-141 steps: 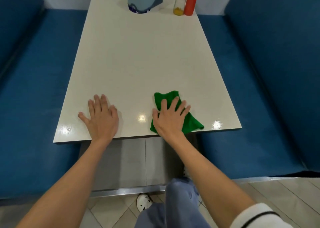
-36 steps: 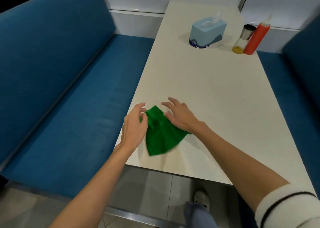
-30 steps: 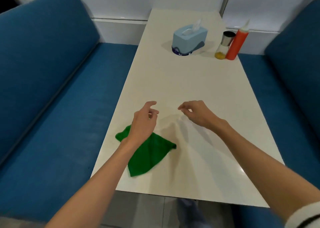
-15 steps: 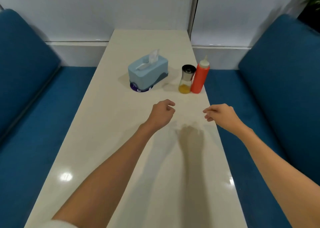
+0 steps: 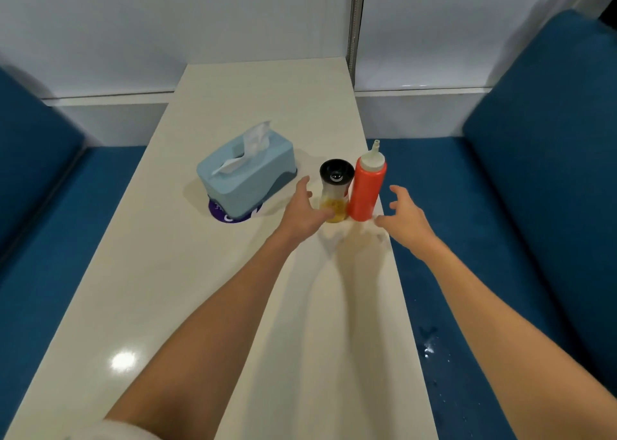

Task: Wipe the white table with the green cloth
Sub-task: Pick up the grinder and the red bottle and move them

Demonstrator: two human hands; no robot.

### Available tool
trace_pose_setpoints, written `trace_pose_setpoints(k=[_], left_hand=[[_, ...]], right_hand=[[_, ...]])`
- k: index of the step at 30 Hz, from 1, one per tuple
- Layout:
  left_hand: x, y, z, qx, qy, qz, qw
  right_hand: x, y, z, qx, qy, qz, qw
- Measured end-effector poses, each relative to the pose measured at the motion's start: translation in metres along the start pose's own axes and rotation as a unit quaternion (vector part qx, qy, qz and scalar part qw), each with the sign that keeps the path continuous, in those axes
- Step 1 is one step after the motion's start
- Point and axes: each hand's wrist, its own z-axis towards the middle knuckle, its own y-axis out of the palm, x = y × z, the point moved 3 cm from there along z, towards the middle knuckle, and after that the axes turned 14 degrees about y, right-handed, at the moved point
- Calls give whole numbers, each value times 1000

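The white table [image 5: 207,299] runs away from me to the wall. The green cloth is out of view. My left hand [image 5: 302,214] is spread open beside the small glass jar with a black lid [image 5: 335,185], its thumb at the jar's base. My right hand [image 5: 405,217] is open just right of the red squeeze bottle [image 5: 366,185], fingers curled toward it but apart from it. Neither hand holds anything. Jar and bottle stand side by side near the table's right edge.
A light blue tissue box [image 5: 245,175] sits on a purple mat left of the jar. Blue bench seats [image 5: 484,239] flank the table on both sides. A white wall closes off the far end.
The cloth was let go near the table's front left edge and has left the view. My view has risen and both hands have reached forward to either side of the jar and red bottle.
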Motion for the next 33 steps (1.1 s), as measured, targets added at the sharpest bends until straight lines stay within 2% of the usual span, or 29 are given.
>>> trace_pose_setpoints(k=[8,14,21,26,33], left_hand=[[-8,21,29,8,43,-30,999],[-14,27,34,52,54,-61,995],[-13,25,34,85,75,-32,993],[-10,5,11,109,80,-26,990],[-23,-67,-39,141,87,-2,986]], right_hand=[[-6,14,25,-39,-15,72,997],[-8,21,30,-9,-18,114,993],[-17,24,25,40,-30,116,992],[-21,27,8,12,-46,95,994],[-51,68,-27,-43,-76,76,993]])
